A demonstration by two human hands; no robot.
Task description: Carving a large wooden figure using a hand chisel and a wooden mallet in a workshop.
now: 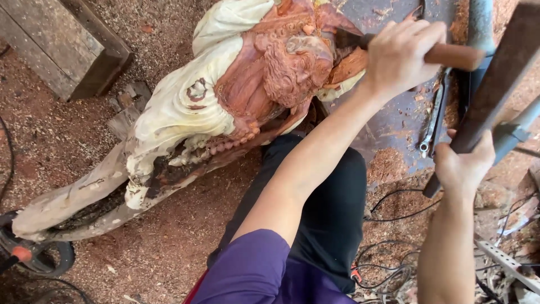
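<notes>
On the sawdust floor, you carve a propped carving [225,107].
Your left hand [400,56] wraps the chisel [433,53], its edge on the red wood; your right hand [462,169] clasps the mallet [495,79], raised to strike.

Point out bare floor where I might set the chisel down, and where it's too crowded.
Free: sawdust floor between the carved wooden sculpture and the person's leg, and the strip between sculpture and timber block. Crowded: cables and scrap lower right; wrench beside the left hand.
</notes>
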